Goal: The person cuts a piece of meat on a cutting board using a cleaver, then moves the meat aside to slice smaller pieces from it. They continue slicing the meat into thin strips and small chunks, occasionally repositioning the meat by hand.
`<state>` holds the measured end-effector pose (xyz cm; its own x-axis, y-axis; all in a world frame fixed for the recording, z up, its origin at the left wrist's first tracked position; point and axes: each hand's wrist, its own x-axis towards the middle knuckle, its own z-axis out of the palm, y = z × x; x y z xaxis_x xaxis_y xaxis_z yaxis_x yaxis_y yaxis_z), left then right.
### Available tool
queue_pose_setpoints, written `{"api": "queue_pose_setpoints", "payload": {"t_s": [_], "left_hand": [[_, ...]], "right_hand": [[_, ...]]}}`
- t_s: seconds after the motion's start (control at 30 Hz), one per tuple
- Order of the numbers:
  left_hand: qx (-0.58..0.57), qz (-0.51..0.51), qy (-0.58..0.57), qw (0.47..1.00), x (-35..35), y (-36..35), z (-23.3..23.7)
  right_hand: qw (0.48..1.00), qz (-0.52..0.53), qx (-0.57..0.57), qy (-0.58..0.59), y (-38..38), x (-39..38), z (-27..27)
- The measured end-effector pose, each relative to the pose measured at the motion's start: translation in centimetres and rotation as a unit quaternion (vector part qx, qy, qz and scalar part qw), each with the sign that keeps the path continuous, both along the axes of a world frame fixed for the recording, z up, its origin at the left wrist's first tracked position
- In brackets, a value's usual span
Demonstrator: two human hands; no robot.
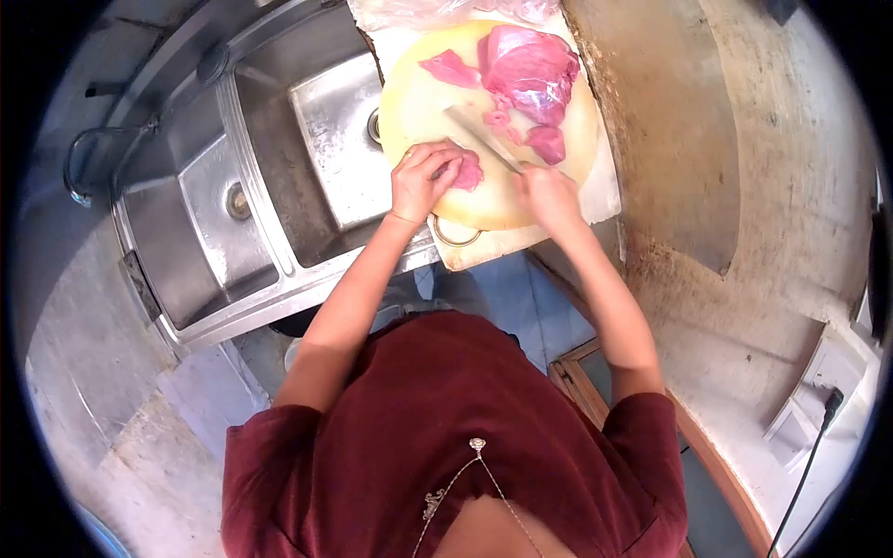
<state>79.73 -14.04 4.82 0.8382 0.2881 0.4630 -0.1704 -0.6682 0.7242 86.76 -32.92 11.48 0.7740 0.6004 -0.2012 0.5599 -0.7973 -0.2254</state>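
A round pale-yellow cutting board [419, 93] carries raw meat. My left hand [424, 179] is at the board's left side, its fingers closed over a small piece of meat [468, 173] and pressing it to the board. In my right hand [550, 197] is a kitchen knife [484, 139], gripped by the handle. Its blade points up and left, just beyond the held piece. Farther back lies a large chunk of meat [530, 70]. Around it are a flat slice [450, 69], a smaller block [547, 144] and some little scraps [499, 117].
To the left is a steel sink with two basins [339, 139] and a tap [79, 163]. A stained wall [670, 121] rises close on the right. Clear plastic wrap [456, 11] lies behind the board. A metal ring handle [457, 232] shows at its front edge.
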Motion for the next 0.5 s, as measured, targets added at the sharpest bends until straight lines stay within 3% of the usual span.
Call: {"api": "queue_pose_setpoints", "payload": {"t_s": [0.07,0.2,0.37,0.5], "left_hand": [[0.003,0.004,-0.003,1.0,-0.2,0.0,0.0],[0.043,0.019,0.051,0.998,-0.4,0.0,-0.2],[0.033,0.016,0.046,0.998,-0.4,0.3,-0.2],[0.013,0.01,0.052,0.999,-0.3,0.0,0.2]], "right_hand": [[0.997,-0.072,-0.014,0.019,-1.0,-0.2,1.5],[0.997,0.031,-0.051,0.041,0.0,-2.4,3.5],[0.998,0.052,-0.042,0.023,-1.4,-2.6,2.1],[0.997,0.075,0.001,-0.01,4.9,-0.5,0.1]]}}
